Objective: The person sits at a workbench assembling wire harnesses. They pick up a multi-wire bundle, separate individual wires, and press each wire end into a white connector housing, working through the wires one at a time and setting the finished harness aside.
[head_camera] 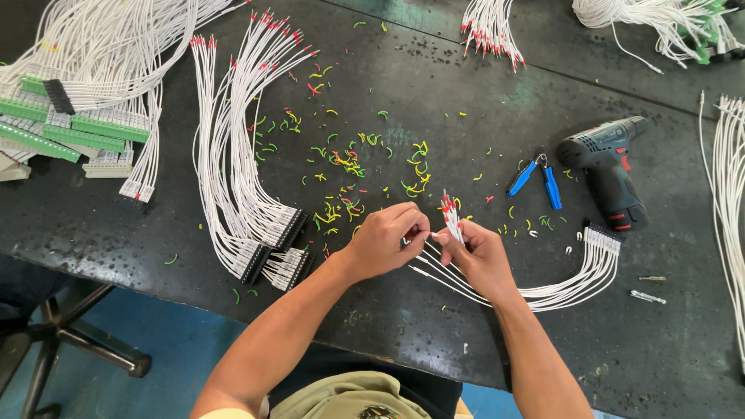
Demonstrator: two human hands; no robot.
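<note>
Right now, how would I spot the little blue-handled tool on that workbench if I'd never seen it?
Start at the dark workbench and find the blue-green cordless drill lying on its right side. Just left of the drill, touching nothing else, lie the small pliers, their handles spread in a V. They are the only thing with bright blue grips among the white wire bundles and coloured sleeve scraps.

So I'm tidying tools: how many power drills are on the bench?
1. The cordless drill lies at the right of the bench, beside the blue-handled pliers. Wire bundles could hide others.
</note>
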